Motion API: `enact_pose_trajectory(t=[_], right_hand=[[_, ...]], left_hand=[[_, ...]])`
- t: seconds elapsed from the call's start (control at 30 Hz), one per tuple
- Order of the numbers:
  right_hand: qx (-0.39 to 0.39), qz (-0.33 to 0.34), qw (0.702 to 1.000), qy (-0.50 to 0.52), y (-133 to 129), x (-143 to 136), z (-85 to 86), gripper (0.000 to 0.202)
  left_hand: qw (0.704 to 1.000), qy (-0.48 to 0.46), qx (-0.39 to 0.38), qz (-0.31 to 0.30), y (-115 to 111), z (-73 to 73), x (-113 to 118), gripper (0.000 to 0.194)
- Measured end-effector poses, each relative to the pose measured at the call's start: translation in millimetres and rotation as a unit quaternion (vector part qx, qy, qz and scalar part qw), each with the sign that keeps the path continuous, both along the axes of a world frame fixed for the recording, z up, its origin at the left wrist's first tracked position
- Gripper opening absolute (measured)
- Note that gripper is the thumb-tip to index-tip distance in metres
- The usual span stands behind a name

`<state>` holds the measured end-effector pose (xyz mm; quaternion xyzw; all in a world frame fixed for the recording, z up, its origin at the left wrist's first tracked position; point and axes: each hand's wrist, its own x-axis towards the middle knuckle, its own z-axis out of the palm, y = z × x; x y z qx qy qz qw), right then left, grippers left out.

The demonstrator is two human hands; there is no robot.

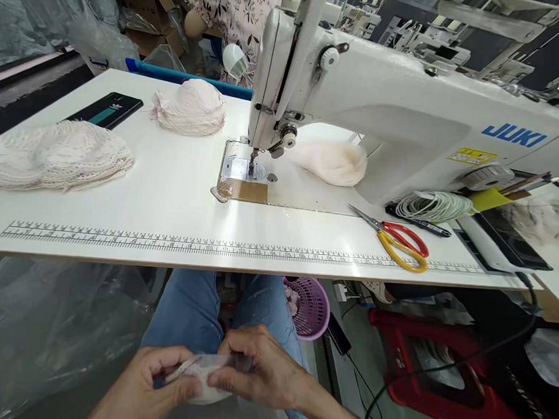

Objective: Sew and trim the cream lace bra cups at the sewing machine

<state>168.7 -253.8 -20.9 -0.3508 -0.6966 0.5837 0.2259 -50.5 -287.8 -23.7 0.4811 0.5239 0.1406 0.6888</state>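
The left hand (pixel 153 378) and right hand (pixel 271 371) both pinch a whitish cloth piece (pixel 202 368) with their fingers (pixel 229 379), over the lap (pixel 183 311); the bench (pixel 143 212) stands beyond. On it lie scissors (pixel 381 227).

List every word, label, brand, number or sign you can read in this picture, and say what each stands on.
"JUKI": blue letters on the white sewing machine.
Yellow label on the machine: too small to read.
Ruler scale along the table edge: numbers too small to read surely.
Black phone-like slab: small white mark, unreadable.
Red stool: tiny white mark, unreadable.
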Motion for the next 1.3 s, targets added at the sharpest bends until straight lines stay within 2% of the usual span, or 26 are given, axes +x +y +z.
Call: enact_pose_trajectory(t=[0.3,0.6,0.7,0.87,0.97,1.13,1.3], right_hand=[[-0.033,0.038,0.998,0.048,0.3,0.6,-3.0,0.038],[-0.053,0.050,0.996,0.045,-1.7,3.6,-5.6,0.041],[-0.060,0.050,0.996,0.044,-1.9,4.6,-5.1,0.040],[-0.043,0.043,0.997,0.043,-2.3,-0.7,-2.7,0.038],[-0.044,0.039,0.997,0.040,-2.8,-2.6,-2.0,0.038],[-0.056,0.047,0.997,0.000,-3.6,0.0,-0.3,0.040],[-0.057,0.044,0.997,0.004,-4.4,-1.2,2.1,0.034]], left_hand=[[0.999,-0.038,-0.016,-0.007,2.6,6.5,5.5,0.057],[0.998,-0.050,-0.031,-0.016,-1.0,-0.1,-0.5,0.053],[0.999,-0.033,-0.020,-0.030,-0.3,2.0,-0.6,0.050],[0.995,0.049,0.041,-0.073,2.5,4.4,0.0,0.043],[0.995,0.054,0.039,-0.079,3.7,5.5,-0.1,0.042],[0.996,0.056,0.043,-0.048,-1.1,7.8,1.8,0.040],[0.995,0.087,0.052,-0.003,-5.1,6.5,3.3,0.035]])
